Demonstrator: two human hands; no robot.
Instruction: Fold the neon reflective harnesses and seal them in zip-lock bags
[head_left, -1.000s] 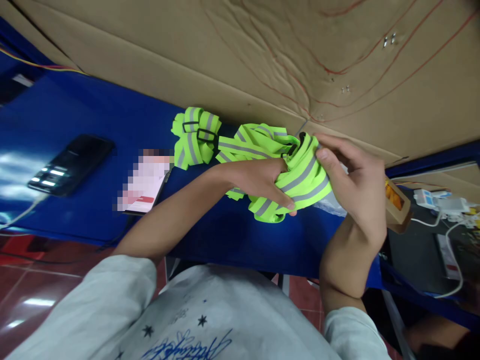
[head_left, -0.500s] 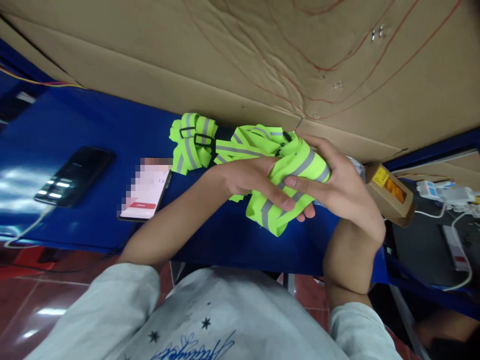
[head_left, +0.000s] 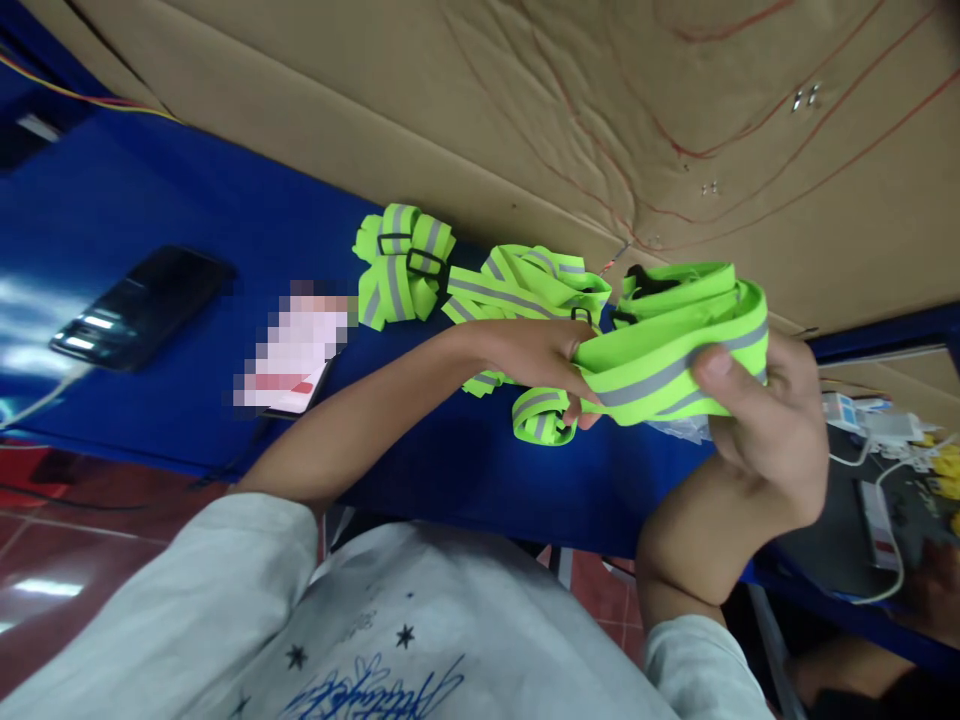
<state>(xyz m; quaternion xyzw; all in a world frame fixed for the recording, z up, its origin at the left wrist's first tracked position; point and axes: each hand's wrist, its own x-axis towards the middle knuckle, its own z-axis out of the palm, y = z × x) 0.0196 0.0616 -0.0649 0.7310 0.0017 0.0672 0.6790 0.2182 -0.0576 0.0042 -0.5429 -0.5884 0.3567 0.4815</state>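
Behind the table a big brown cardboard sheet fills the top of the view, creased, with thin red lines across it. Below it runs your blue table, glossy, catching glare on its left part.

Your left arm reaches in across the table edge; your right forearm comes up from lower right.

Stretched between your hands: a neon-yellow reflective strap with a grey stripe down its length, folded into several layers, held up off the table near its right end. A black buckle shows at its top edge. One looped end of it hangs down to the blue surface under your left hand.

Your right hand is closed around the strap's right end, thumb pressed on the front face, fingers wrapped behind. Your left hand pinches the strap's left end with fingertips drawn together.

Just behind your left hand lies a loose heap of the same straps; left of that, apart from it, a folded bundle with black buckles.

Farther left on the table: a phone with a lit screen, then a dark phone with a white cable.

At far right, lower than the table, a white power strip and cables.
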